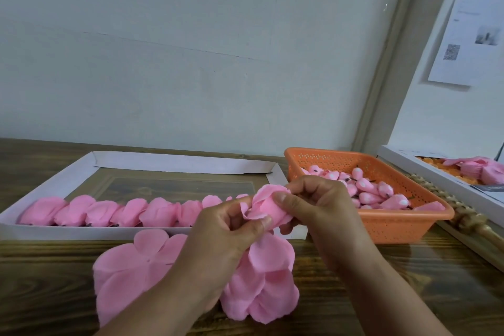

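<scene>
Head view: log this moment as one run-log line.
left hand: pinches pink petal | right hand: pinches same petal | petal stacks: on table | white tray: row of pink flowers | orange basket: pink buds

Soft, even daylight fills the scene, brightest on the wall point(191, 49). Shadows under the hands are faint. The wide lens bends the desk point(409, 294) at the edges; the poster point(469, 27) shows glare and blur.

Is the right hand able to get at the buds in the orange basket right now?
Likely yes, once it lets go: the right hand pinches the pink petal with the left hand, but the open orange basket sits just behind it, nothing covering the buds.
</scene>
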A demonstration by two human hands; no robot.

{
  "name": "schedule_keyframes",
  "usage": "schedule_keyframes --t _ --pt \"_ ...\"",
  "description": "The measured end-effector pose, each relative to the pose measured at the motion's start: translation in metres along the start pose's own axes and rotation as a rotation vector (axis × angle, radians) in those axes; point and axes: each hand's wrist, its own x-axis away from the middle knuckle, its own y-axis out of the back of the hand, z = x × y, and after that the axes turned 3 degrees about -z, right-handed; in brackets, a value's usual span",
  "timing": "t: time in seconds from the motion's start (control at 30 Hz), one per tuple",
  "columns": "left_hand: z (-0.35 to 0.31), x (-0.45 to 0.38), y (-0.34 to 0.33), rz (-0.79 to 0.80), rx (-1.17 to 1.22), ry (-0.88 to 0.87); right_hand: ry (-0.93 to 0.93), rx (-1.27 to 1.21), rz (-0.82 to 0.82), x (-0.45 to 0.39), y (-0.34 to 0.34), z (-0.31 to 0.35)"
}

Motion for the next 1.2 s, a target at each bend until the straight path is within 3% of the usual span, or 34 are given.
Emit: schedule_keyframes --t 0.1,0.23,0.37,0.47,0.6,0.9,1.2 --pt "-0.001 0.000 0.000 -0.032 0.046 0.013 0.024 0.022 -0.072 0.001 -0.001 -0.001" --pt "0.002 -0.001 -0.001 -0.189 0.045 0.032 0.040 0.083 -0.103 0.001 -0.004 -0.002" --pt "0.001 -0.002 0.001 -0.115 0.126 0.130 0.049 0.088 -0.107 0.003 -0.001 0.000" --pt "-0.002 0.000 0.003 -0.048 -0.005 0.071 0.049 0.114 -0.113 0.003 0.001 0.002" --pt "-0.006 0.001 0.001 -0.107 -0.179 -0.039 0.067 0.134 -0.075 0.005 -0.001 0.005" --pt "-0.007 0.002 -0.003 -0.302 -0.130 -0.040 0.029 0.103 -0.090 0.008 -0.011 0.007" --pt "-0.006 0.004 -0.004 -0.234 -0.198 -0.038 0.001 0.119 -0.072 0.011 -0.013 0.009"
